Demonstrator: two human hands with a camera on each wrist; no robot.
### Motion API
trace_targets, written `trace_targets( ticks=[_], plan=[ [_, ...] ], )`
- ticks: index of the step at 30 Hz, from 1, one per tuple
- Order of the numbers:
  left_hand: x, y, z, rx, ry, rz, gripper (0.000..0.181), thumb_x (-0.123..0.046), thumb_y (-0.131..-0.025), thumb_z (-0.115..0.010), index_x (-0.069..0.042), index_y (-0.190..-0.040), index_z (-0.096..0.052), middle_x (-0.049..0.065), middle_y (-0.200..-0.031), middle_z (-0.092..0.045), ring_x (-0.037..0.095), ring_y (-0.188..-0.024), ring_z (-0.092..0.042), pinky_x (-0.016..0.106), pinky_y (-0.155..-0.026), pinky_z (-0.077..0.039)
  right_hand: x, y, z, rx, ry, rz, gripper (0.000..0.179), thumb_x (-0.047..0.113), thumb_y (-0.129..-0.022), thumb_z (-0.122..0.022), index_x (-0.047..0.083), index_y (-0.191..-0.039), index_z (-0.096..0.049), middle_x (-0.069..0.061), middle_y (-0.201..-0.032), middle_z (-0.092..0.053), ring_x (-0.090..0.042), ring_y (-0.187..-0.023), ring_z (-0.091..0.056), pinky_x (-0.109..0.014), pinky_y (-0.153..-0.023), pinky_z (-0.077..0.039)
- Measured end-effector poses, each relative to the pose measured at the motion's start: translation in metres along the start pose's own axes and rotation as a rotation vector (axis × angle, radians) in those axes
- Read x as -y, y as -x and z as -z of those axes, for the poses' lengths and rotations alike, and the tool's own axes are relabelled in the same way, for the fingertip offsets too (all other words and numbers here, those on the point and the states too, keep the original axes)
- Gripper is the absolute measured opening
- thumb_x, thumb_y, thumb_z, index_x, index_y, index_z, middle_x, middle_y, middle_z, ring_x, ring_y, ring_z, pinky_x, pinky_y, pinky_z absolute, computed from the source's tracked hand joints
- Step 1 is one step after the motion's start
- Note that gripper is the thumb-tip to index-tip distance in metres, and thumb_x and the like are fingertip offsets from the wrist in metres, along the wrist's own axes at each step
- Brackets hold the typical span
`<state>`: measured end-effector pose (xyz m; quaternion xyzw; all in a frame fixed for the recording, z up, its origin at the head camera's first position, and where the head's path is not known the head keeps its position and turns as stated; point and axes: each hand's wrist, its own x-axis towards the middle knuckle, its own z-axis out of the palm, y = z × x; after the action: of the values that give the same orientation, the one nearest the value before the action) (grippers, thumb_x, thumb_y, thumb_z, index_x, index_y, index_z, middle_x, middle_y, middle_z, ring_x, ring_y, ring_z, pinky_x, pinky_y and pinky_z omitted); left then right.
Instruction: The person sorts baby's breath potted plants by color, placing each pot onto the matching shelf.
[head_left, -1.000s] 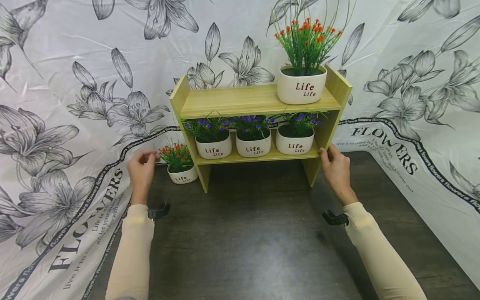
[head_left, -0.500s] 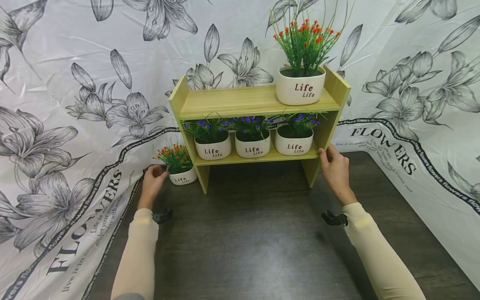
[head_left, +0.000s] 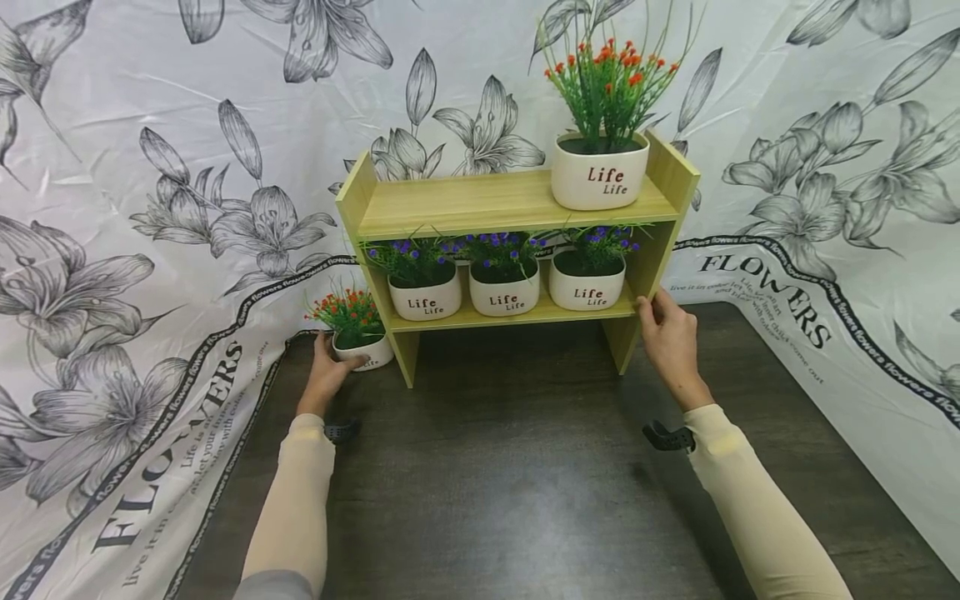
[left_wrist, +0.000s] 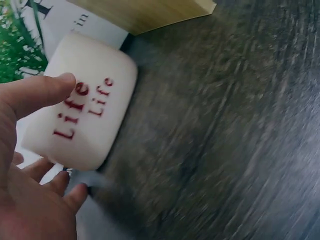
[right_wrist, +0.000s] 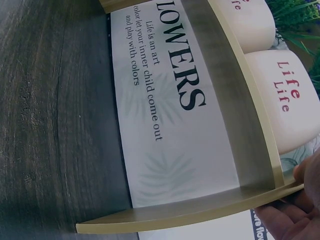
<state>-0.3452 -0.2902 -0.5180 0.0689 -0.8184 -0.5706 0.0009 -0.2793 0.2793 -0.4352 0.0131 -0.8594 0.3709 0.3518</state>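
Observation:
My left hand (head_left: 327, 375) is spread at a white oval flowerpot (head_left: 380, 353) with orange-red flowers, standing on the table left of the shelf. In the left wrist view, the thumb lies across the pot's lettered front (left_wrist: 75, 102), and the other fingers (left_wrist: 75, 197) stand by its side with a gap visible. Firm contact cannot be made out. My right hand (head_left: 670, 342) pinches the right side panel of the wooden shelf (head_left: 457, 200) near its lower board, thumb inside and fingers outside in the right wrist view.
Three pots with purple flowers (head_left: 504, 287) line the lower board. A taller pot with orange-red flowers (head_left: 600, 173) stands at the right of the top board. Flower-printed cloth (head_left: 225, 208) hangs behind and at both sides of the dark table (head_left: 495, 467).
My left hand has moved right and down from beside the flowers to the small pot's front and side, and its fingers have spread. My right hand has stayed on the shelf panel.

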Motion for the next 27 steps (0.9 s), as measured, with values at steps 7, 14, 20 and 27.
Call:
trace_targets(
  ticks=[7,14,20,27],
  plan=[
    [0.006,0.001,-0.012,-0.037,-0.096,0.013,0.12,-0.031,-0.093,-0.084,-0.013,-0.173,0.004,0.028,-0.17,-0.007,0.049,-0.156,-0.024,0.061,-0.131,-0.025,-0.001,0.0,0.0,0.002,-0.006,-0.006,0.024,0.017,-0.111,-0.061,-0.005,-0.114,-0.071,-0.028,-0.104,-0.079,-0.046,-0.093,-0.078,-0.062,-0.074,-0.062],
    [0.006,0.005,-0.021,-0.037,-0.057,0.027,0.115,-0.032,-0.094,-0.084,-0.009,-0.171,-0.002,0.025,-0.17,-0.015,0.044,-0.153,-0.03,0.055,-0.128,-0.03,-0.001,-0.001,0.0,-0.005,-0.004,-0.006,0.024,0.017,-0.11,-0.061,-0.005,-0.113,-0.07,-0.028,-0.103,-0.079,-0.045,-0.093,-0.078,-0.06,-0.074,-0.061],
    [0.009,0.004,-0.024,-0.015,0.02,0.019,0.118,-0.024,-0.094,-0.084,-0.011,-0.17,0.004,0.025,-0.172,-0.022,0.04,-0.155,-0.033,0.051,-0.13,-0.029,-0.002,0.0,0.0,0.001,-0.008,-0.004,0.026,0.018,-0.111,-0.06,-0.005,-0.115,-0.07,-0.028,-0.105,-0.079,-0.046,-0.095,-0.078,-0.063,-0.076,-0.062],
    [0.016,0.002,-0.027,-0.072,0.009,-0.073,0.11,-0.018,-0.09,-0.087,-0.005,-0.17,-0.012,0.025,-0.169,-0.025,0.038,-0.151,-0.033,0.051,-0.129,-0.028,-0.003,0.0,0.0,-0.003,-0.004,-0.002,0.026,0.019,-0.111,-0.06,-0.004,-0.115,-0.071,-0.026,-0.102,-0.079,-0.043,-0.091,-0.079,-0.057,-0.072,-0.06]
  ],
)
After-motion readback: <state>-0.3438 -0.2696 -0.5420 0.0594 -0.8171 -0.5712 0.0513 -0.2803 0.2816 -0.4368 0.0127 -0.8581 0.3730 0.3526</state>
